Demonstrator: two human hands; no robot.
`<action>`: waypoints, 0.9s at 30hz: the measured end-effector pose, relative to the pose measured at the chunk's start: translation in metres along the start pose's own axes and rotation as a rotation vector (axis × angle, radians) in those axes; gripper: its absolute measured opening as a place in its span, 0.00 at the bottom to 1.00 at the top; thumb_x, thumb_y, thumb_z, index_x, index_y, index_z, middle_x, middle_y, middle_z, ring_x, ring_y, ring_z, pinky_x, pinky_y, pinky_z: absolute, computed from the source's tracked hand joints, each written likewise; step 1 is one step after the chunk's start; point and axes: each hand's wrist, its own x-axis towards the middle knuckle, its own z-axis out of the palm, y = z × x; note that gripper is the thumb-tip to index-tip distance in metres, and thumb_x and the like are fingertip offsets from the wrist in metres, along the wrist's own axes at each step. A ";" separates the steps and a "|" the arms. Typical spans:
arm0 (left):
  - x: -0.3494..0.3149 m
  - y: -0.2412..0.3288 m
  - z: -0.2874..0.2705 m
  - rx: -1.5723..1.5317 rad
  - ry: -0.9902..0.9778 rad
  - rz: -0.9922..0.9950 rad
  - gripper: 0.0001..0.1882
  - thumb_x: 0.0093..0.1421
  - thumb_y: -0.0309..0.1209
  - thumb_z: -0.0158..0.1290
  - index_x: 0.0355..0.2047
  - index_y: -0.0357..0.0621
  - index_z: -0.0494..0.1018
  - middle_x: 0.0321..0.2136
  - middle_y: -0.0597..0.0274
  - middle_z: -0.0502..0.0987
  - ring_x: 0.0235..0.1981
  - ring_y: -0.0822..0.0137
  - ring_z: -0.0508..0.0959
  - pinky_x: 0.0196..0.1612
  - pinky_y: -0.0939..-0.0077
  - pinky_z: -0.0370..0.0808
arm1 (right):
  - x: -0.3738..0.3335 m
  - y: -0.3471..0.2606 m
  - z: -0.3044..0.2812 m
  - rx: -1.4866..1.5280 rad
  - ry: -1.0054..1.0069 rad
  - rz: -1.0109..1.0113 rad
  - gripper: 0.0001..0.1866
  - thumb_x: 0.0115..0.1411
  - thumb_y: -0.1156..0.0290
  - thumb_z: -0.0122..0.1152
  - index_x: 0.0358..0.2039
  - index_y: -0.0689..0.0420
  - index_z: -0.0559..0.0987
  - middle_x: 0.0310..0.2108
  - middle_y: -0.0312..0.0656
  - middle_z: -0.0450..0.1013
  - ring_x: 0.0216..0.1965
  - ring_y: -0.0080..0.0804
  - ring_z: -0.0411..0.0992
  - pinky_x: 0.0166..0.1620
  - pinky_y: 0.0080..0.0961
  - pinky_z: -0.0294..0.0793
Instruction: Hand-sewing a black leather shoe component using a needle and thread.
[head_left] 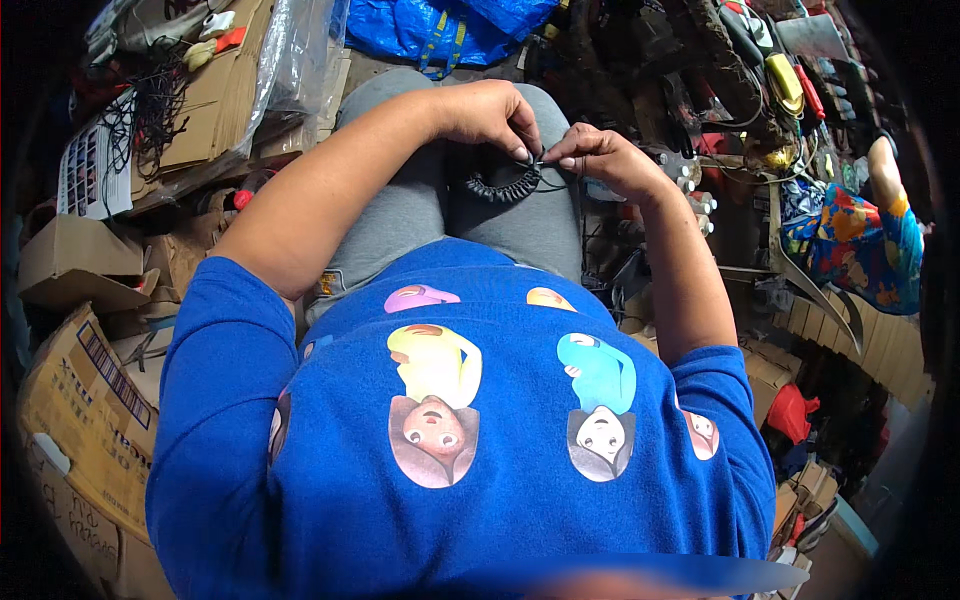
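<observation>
Over my lap, my left hand (490,115) and my right hand (600,155) meet fingertip to fingertip. Between them they pinch the end of a black coiled cord (500,187), which curls down onto my grey trousers (390,220). A thin black wire runs from the pinch point toward my right hand. What the fingertips grip exactly is too small to tell. My blue printed shirt (470,440) fills the lower part of the view.
Flattened cardboard boxes (80,400) pile up on my left, with a tangle of black wires (150,110) and a clear plastic bag (290,60). A blue bag (440,25) lies ahead. Cables, tools and small parts (740,90) crowd the right, beside a person in colourful clothing (860,240).
</observation>
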 end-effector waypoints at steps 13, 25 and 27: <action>-0.015 0.008 0.016 0.383 0.340 0.116 0.14 0.49 0.22 0.52 0.39 0.41 0.75 0.34 0.57 0.74 0.39 0.61 0.74 0.46 0.70 0.70 | -0.014 -0.013 0.038 -0.049 0.322 -0.047 0.11 0.50 0.74 0.65 0.36 0.56 0.81 0.25 0.31 0.68 0.33 0.19 0.65 0.38 0.18 0.66; -0.069 0.019 0.060 0.365 0.708 0.101 0.10 0.48 0.19 0.56 0.33 0.43 0.78 0.23 0.59 0.72 0.27 0.64 0.75 0.33 0.75 0.71 | -0.048 -0.016 0.070 -0.588 0.522 -0.066 0.18 0.50 0.77 0.60 0.43 0.48 0.80 0.24 0.37 0.62 0.30 0.31 0.64 0.38 0.26 0.63; -0.069 0.017 0.064 0.349 0.729 0.090 0.11 0.47 0.21 0.57 0.32 0.45 0.78 0.23 0.60 0.72 0.29 0.63 0.75 0.33 0.73 0.71 | -0.050 -0.014 0.077 -0.666 0.559 -0.137 0.20 0.49 0.76 0.59 0.44 0.45 0.79 0.24 0.38 0.63 0.30 0.34 0.64 0.41 0.30 0.60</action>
